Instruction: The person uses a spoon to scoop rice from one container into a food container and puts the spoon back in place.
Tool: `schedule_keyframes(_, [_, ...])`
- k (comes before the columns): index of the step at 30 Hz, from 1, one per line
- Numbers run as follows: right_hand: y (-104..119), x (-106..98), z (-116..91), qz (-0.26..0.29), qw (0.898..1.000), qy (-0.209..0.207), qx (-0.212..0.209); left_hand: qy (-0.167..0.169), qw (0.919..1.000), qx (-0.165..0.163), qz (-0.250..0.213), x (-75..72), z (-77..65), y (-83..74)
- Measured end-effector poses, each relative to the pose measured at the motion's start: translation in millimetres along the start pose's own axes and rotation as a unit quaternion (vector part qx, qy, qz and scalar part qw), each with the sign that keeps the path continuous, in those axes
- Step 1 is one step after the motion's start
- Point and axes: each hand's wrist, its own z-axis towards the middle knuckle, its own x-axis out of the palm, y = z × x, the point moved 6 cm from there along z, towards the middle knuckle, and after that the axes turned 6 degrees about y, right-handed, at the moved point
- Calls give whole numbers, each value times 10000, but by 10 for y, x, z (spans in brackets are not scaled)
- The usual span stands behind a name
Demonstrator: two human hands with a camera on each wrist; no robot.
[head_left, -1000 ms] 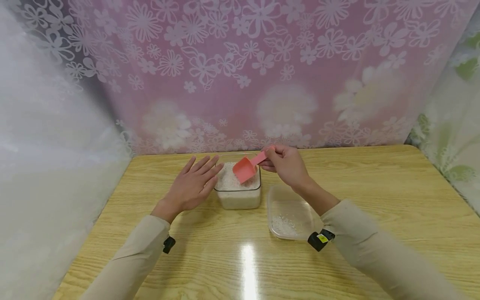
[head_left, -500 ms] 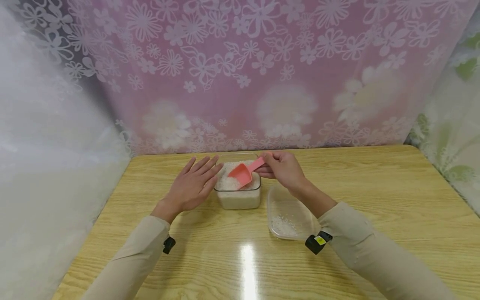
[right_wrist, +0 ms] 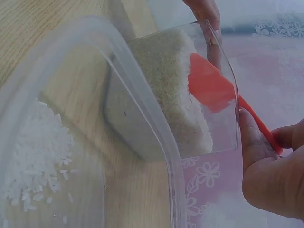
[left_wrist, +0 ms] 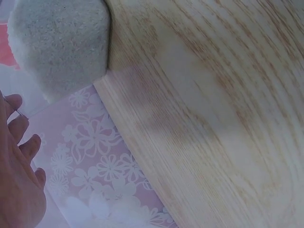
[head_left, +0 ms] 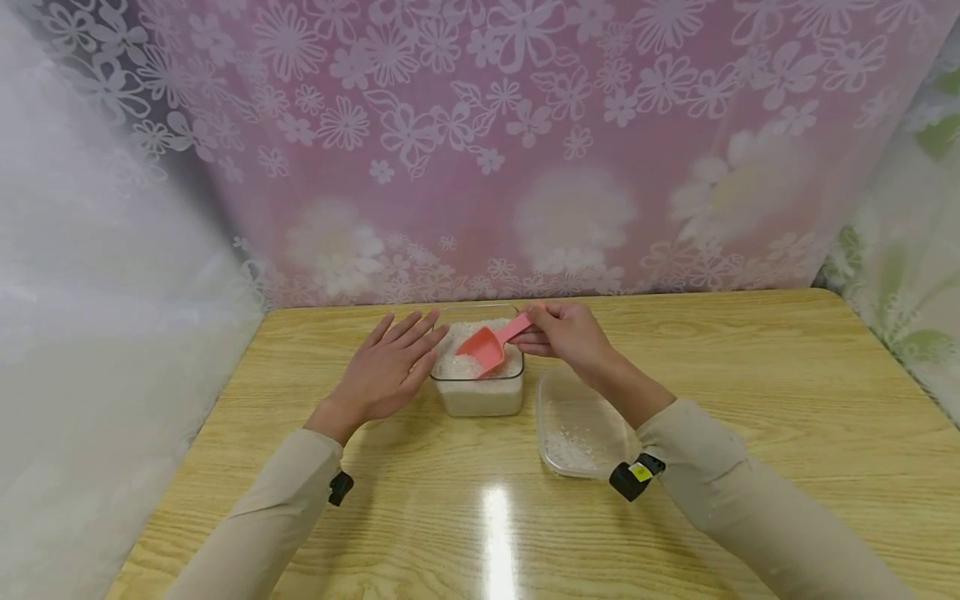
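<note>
My right hand (head_left: 573, 337) pinches the handle of a pink scoop (head_left: 486, 348), whose bowl dips into white rice (head_left: 457, 367) in a clear square container (head_left: 480, 400). Some grains lie in the bowl. In the right wrist view the scoop (right_wrist: 209, 85) shows through the container's wall, its tip in the rice. My left hand (head_left: 390, 362) lies with fingers straight and spread, fingertips at the container's left rim. The left wrist view shows that hand (left_wrist: 19, 171) beside the rice-filled container (left_wrist: 61, 42).
A second clear plastic container (head_left: 546, 417) stands to the right and nearer, under my right forearm, with a little rice (head_left: 570, 450) in its near corner. Both stand on a wood-grain table (head_left: 420, 517). A pink flowered curtain (head_left: 480, 167) hangs behind the table's far edge.
My right hand lowered the scoop from above the rice, tilting its bowl and pushing it into the grains. Over the last half second it barely moved. The left hand stayed put.
</note>
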Motion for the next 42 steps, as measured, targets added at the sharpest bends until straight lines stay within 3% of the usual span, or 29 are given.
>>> schedule_keyframes(11, [-7, -7, 11, 324, 9992, 203, 99, 16, 10000, -35, -12, 8, 7, 4])
schedule_keyframes(19, [-22, -36, -6, 878, 9957, 265, 164, 52, 10000, -46, -14, 9, 10, 4])
schedule_keyframes(29, [-90, -149, -28, 1884, 9813, 117, 382, 34, 9999, -71, -137, 12, 5, 2])
schedule_keyframes(42, [-89, -259, -84, 2550, 9661, 125, 375, 41, 9996, -69, -254, 24, 7, 12])
